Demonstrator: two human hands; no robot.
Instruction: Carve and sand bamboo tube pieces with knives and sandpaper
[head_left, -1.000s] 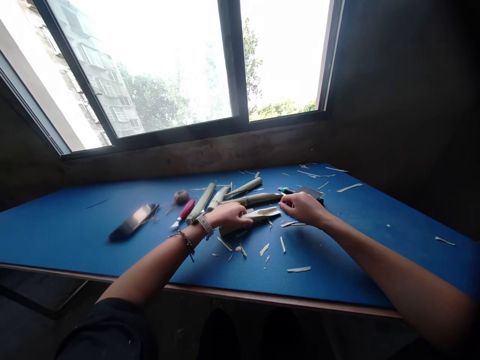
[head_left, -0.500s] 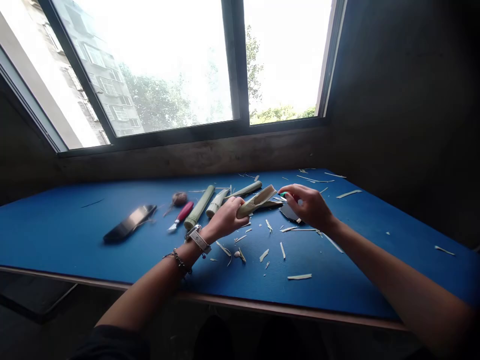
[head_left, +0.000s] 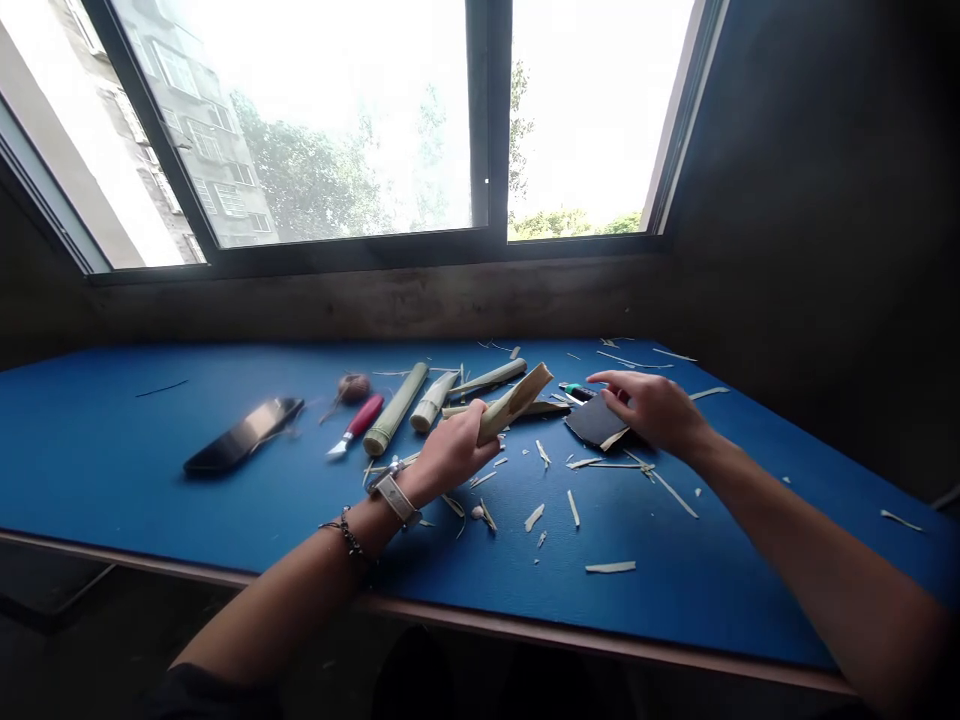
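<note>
My left hand point(head_left: 455, 452) is wrapped round a pale bamboo piece point(head_left: 519, 403), split open along its upper side and tilted up to the right. Over the table's right part hovers my right hand point(head_left: 660, 412), thumb and forefinger apart, with nothing visible between them. Just left of its fingertips lies a slim green-and-black tool point(head_left: 577, 391); its exact kind is unclear. Partly under the right hand is a dark flat sheet point(head_left: 597, 421). Several more bamboo lengths, among them a whole green tube point(head_left: 397, 410) and a shorter pale one point(head_left: 434, 402), lie beyond my left hand.
A red-handled knife point(head_left: 356, 427) rests left of the tubes, beside a ball of brown twine point(head_left: 354, 388). Farther left lies a black phone point(head_left: 244, 437). Bamboo slivers point(head_left: 610, 568) are scattered over the blue table point(head_left: 285, 530). A window point(head_left: 345, 150) rises behind.
The green-and-black tool has left my right fingers and lies on the table. My right hand has moved right, and its fingers have spread. The left hand still holds the bamboo, now tilted more steeply.
</note>
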